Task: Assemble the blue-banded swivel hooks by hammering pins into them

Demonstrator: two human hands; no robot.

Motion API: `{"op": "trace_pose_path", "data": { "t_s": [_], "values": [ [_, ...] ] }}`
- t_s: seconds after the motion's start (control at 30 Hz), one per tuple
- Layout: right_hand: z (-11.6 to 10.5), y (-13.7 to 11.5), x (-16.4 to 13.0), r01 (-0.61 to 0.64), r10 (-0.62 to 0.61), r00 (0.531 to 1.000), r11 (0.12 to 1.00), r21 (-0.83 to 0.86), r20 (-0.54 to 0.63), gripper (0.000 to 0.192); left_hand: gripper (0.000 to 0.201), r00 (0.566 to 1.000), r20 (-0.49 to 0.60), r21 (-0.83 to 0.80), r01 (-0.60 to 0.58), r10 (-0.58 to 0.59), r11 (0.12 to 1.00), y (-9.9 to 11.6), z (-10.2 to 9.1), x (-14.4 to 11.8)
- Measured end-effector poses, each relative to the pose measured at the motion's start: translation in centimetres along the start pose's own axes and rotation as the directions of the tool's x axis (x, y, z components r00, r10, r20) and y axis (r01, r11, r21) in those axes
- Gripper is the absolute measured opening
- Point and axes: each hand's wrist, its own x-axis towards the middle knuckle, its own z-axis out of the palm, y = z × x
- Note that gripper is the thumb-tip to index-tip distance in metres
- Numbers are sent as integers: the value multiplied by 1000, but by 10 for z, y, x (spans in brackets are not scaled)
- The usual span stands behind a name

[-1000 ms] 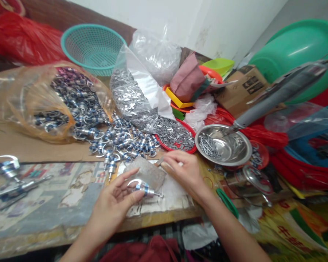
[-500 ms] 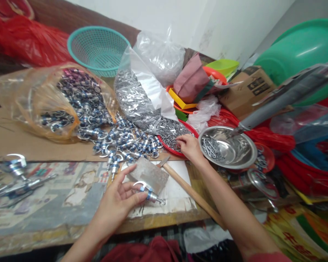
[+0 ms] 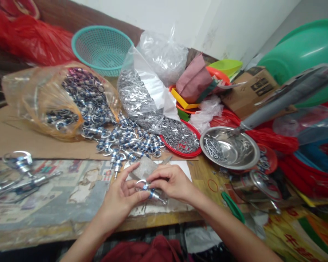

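Note:
In the middle of the worktop, my left hand grips a silver metal hook with blue bands, its curved end up and its shank pointing right. My right hand meets it from the other side, thumb and fingertips pinched at the curved end. Anything in that pinch is too small or hidden to name. Behind the fingers is a grey metal block, partly covered, on a white sheet. A blade-like metal tip shows beyond the right hand. Many similar hooks lie heaped behind.
A red tray of small metal pieces stands behind my right hand, beside a steel bowl with pins. At the back are an orange-tinted bag of hooks and a teal basket. A green-handled tool lies right.
My right hand has moved from the red tray down and left to the hook in my left hand. It now covers part of the metal block. My left hand keeps its grip.

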Motion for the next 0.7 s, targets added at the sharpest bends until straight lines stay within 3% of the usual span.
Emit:
{"op": "trace_pose_path", "data": {
  "t_s": [0.23, 0.4, 0.7],
  "values": [
    [10, -8, 0, -59, 64, 997, 992, 109, -47, 11, 87, 1000, 14, -24, -1, 2, 1000, 0, 1, 1],
    [18, -7, -1, 27, -24, 974, 1000, 8, -226, 12, 84, 1000, 24, -8, -13, 13, 1000, -1, 0, -1],
    [17, -15, -5, -226, 239, 945, 971, 83, -225, 9, 83, 999, 28, -10, -21, 21, 1000, -4, 0, 0]
  ]
}}
